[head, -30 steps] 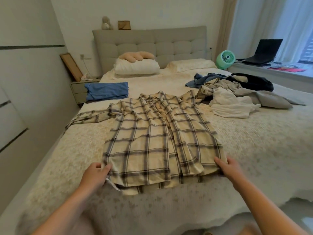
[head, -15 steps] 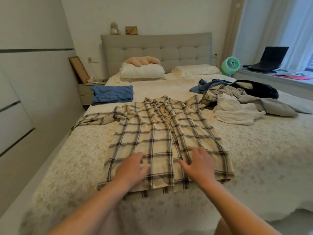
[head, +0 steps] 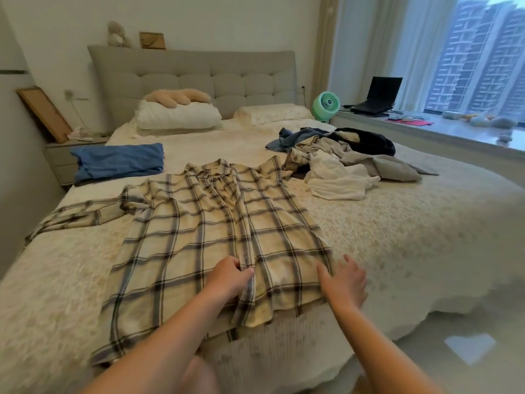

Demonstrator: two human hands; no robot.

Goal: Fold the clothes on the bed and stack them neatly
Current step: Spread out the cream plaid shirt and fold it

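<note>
From the head camera, a plaid shirt (head: 216, 240) lies spread flat on the bed (head: 412, 237), collar toward the headboard, one sleeve stretched out to the left, hem hanging a little over the near edge. The left hand (head: 228, 280) sits on the shirt's middle seam near the hem, its fingers (head: 245, 273) curled and pinching the button strip. The right hand (head: 345, 281) lies at the shirt's right edge, fingers straight and spread wide, pressing on cloth and bedspread, gripping nothing.

No basket or box is in view; the bed carries everything. One folded blue garment (head: 116, 162) rests at the far left of the bed. One loose heap of clothes (head: 338, 163) lies at the far right, with white, grey, blue and black pieces tangled together; their exact number cannot be told. Two pillows (head: 179, 118) lie at the headboard, a beige cushion on top of the left one. On the window ledge stand one green fan (head: 326, 105) and one open laptop (head: 379, 95).
</note>
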